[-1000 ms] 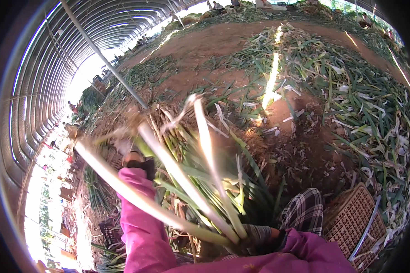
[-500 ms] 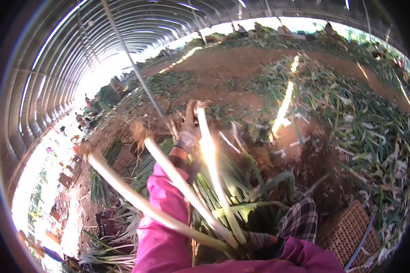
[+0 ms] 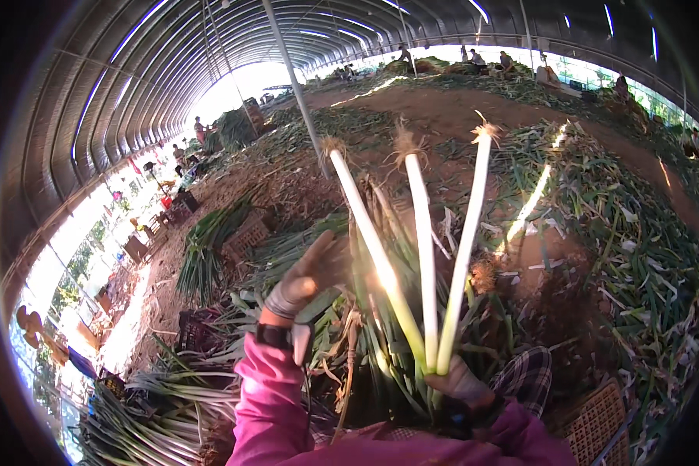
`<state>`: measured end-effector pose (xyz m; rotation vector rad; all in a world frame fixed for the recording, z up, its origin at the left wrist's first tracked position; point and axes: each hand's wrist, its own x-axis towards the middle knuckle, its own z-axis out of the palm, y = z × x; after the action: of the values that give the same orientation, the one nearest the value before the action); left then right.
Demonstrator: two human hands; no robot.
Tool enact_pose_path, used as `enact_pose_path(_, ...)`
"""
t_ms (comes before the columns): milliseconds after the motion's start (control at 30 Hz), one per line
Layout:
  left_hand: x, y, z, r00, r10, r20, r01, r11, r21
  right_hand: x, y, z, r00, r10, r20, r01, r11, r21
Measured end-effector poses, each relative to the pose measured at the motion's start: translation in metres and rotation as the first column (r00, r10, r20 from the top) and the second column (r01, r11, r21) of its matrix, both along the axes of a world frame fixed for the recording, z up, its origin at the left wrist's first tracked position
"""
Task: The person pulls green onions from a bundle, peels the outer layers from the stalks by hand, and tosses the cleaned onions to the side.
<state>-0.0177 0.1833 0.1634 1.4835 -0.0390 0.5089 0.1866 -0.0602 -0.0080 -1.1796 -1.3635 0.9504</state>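
Observation:
Three long green onions [image 3: 426,256] with thick white stems stand fanned out in front of me, their hairy root ends up. My right hand [image 3: 462,384], in a pale glove, is closed around their green lower part. To their left, my left hand [image 3: 307,273] is raised with fingers stretched and apart from the stems; it is slightly blurred and seems to hold nothing. Below and behind the stems lies a heap of onion leaves [image 3: 377,353] with dry brown strands. The leaf ends of the held onions are mostly hidden.
Peeled onions [image 3: 159,412] are piled at lower left. A brown plastic crate [image 3: 594,423] stands at lower right, another crate [image 3: 246,237] farther left. Leaf waste [image 3: 645,264] covers the right side. A metal pole [image 3: 291,78] rises ahead. Other people [image 3: 505,62] are far off.
The onions have swung from leaning left to nearly upright and fanned. My left hand has left the root ends and come lower, to the left of the stems. The view has shifted left.

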Motion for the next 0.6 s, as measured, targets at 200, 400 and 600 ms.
enact_pose_path(200, 0.035, -0.055, -0.039, 0.584, 0.810, -0.061, -0.772, 0.577, 0.266, -0.072, 0.025, -0.016, 0.633, -0.219, 0.742, 0.252, 0.965, 0.070)
enact_pose_path(400, -0.058, -0.013, -0.036, 0.568, 0.823, 0.017, -0.742, 0.521, -0.421, -0.100, 0.031, 0.008, 0.589, -0.205, 0.782, 0.012, 0.969, 0.246)
enact_pose_path(600, -0.160, -0.010, 0.085, 0.326, 0.787, 0.523, -0.881, 0.454, -0.135, -0.084, 0.091, 0.051, 0.527, -0.467, 0.710, 0.024, 0.843, 0.537)
